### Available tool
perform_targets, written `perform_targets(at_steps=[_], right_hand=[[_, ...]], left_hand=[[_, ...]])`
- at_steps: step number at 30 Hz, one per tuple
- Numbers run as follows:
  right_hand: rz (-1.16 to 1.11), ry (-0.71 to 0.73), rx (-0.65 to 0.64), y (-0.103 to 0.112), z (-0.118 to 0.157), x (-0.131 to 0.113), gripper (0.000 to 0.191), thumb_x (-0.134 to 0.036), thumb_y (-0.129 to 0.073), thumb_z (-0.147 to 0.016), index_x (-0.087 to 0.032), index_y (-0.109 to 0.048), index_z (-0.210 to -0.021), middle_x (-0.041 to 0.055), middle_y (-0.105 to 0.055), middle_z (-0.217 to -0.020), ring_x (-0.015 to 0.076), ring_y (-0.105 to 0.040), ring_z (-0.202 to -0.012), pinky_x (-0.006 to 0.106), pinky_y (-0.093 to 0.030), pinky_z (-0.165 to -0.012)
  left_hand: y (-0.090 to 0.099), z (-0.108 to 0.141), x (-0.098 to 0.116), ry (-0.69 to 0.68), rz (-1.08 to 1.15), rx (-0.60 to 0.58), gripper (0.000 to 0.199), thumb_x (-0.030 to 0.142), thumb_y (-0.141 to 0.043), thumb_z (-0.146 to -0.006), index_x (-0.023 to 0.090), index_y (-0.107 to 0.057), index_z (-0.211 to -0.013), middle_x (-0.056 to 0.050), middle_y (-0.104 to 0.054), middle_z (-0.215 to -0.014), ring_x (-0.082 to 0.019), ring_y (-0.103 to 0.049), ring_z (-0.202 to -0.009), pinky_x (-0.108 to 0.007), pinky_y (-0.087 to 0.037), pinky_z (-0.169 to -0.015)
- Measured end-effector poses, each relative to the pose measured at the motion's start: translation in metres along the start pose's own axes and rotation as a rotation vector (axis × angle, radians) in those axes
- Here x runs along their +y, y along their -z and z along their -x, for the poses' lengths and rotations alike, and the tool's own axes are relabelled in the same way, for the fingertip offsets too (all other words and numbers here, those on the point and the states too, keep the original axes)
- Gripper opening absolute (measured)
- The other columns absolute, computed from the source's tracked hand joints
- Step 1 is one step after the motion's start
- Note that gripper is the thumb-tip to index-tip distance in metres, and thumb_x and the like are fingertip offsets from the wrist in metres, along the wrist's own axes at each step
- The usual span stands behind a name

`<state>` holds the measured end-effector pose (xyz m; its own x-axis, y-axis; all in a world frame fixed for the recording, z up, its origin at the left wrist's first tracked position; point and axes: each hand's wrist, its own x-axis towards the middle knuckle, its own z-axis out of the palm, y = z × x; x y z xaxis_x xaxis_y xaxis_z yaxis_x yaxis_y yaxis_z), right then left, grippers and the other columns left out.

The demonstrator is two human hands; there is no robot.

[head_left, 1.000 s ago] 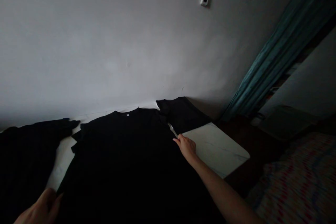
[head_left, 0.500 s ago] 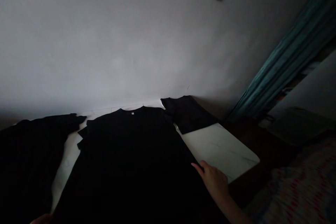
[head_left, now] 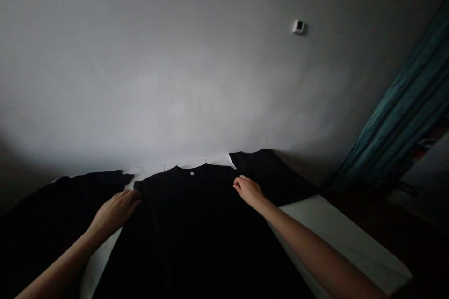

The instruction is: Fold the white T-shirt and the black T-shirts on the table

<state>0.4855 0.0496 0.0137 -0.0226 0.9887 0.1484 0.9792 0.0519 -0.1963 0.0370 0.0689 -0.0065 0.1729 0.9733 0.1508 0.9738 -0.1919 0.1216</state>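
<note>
A black T-shirt [head_left: 196, 229] lies spread flat on the white marbled table [head_left: 343, 238], its neckline toward the wall and a small pale label inside the collar. At its left sleeve, my left hand [head_left: 117, 206] has its fingers closed on the cloth. My right hand [head_left: 247, 189] pinches the sleeve on the other side. The dark fabric hides exactly how much cloth is between the fingertips.
Another black garment [head_left: 63, 215] is spread to the left. A folded black garment [head_left: 277, 175] sits at the back right, against the pale wall [head_left: 175, 79]. A white device [head_left: 298, 26] is mounted on the wall, and a teal curtain [head_left: 403, 98] hangs at the right.
Both hands have moved from the shirt's lower sides up to its sleeves. The sleeve edges, layered and uneven before, now lie under the hands. The view has tilted upward.
</note>
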Motion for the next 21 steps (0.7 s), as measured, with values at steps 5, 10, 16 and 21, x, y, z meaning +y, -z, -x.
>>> perform_targets(at_steps=[5, 10, 16, 21], right_hand=[[-0.069, 0.003, 0.012, -0.027, -0.115, -0.027, 0.021, -0.018, -0.054, -0.094, -0.017, -0.068, -0.110, 0.0093, -0.067, -0.118, 0.0185, -0.062, -0.109, 0.025, -0.045, -0.086], [-0.092, 0.013, -0.014, -0.056, -0.169, -0.037, 0.025, -0.016, -0.061, -0.089, -0.017, -0.069, -0.113, 0.0082, -0.071, -0.114, 0.0188, -0.064, -0.106, 0.023, -0.044, -0.084], [-0.086, -0.008, -0.140, -0.066, -0.209, -0.031, 0.014, -0.013, -0.078, -0.071, -0.022, -0.077, -0.081, 0.0020, -0.075, -0.091, 0.0194, -0.069, -0.087, 0.023, -0.045, -0.071], [-0.040, -0.113, -0.056, -0.065, -0.212, -0.056, 0.023, -0.012, -0.057, -0.087, -0.015, -0.073, -0.103, 0.0131, -0.071, -0.109, 0.0246, -0.065, -0.102, 0.030, -0.047, -0.081]], left_hand=[[-0.008, -0.113, 0.020, 0.114, -0.019, -0.013, 0.036, 0.030, -0.034, -0.095, 0.017, -0.061, -0.115, -0.013, -0.065, -0.119, -0.024, -0.062, -0.110, -0.038, -0.046, -0.096], [-0.038, -0.168, 0.032, 0.181, 0.004, -0.060, 0.035, 0.037, -0.041, -0.093, 0.018, -0.066, -0.110, -0.014, -0.070, -0.115, -0.029, -0.063, -0.112, -0.043, -0.047, -0.093], [-0.052, -0.193, 0.028, 0.112, 0.021, -0.125, 0.021, 0.029, -0.049, -0.089, 0.022, -0.067, -0.097, -0.005, -0.073, -0.104, -0.021, -0.067, -0.098, -0.034, -0.048, -0.085], [-0.051, -0.193, 0.050, 0.113, -0.078, 0.048, 0.030, 0.020, -0.037, -0.094, 0.016, -0.062, -0.110, -0.015, -0.064, -0.117, -0.027, -0.061, -0.110, -0.041, -0.046, -0.092]])
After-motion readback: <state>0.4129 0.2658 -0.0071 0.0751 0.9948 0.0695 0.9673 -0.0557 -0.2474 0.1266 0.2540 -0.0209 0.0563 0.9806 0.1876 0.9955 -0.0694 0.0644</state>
